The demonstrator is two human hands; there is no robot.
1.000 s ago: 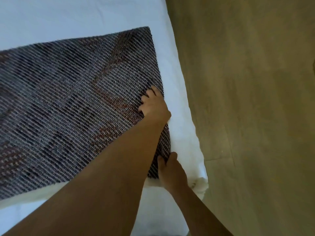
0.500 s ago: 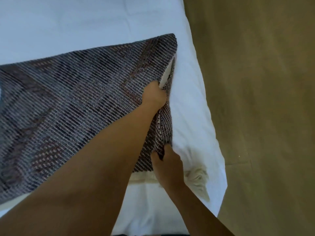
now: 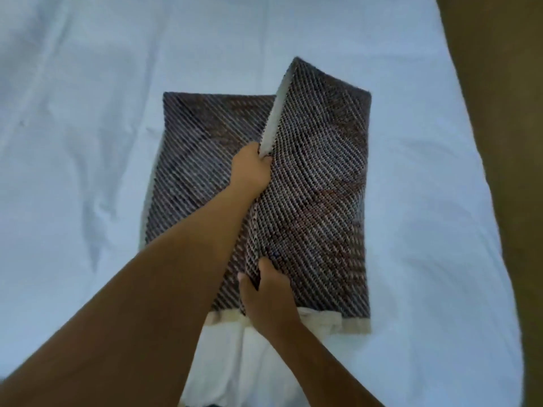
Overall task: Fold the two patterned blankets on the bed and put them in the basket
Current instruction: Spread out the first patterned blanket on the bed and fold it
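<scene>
Step in hand: folding one of the blankets, caught mid-fold, as I read it. The patterned blanket (image 3: 320, 183) lies on the bed (image 3: 88, 142) as a narrowish rectangle. Its right part is raised as a flap, tilted up off the layer below. The second blanket and the basket are not in view.

Left hand (image 3: 251, 168): the arm is stretched long from the lower left. Its grip is clamped on the flap's pale free edge (image 3: 274, 118), about halfway along the blanket, with the fingers curled round it.

Right hand (image 3: 269, 301): at the blanket's near end, just above the cream hem (image 3: 332, 320). The thumb lies on top of the flap and the fingers go under, so the grip is pinched on that same edge. The two hands sit well apart along it.

Next move, my guess: carry the free edge over to the blanket's left border, line it up, lay it flat and smooth it. Both hands need to travel together or the flap skews. The flap's far corner stands up unsupported and could flop or land crooked. After that the bundle needs lifting whole.

Wooden floor (image 3: 505, 142) shows right of the blanket, past the mattress edge.
</scene>
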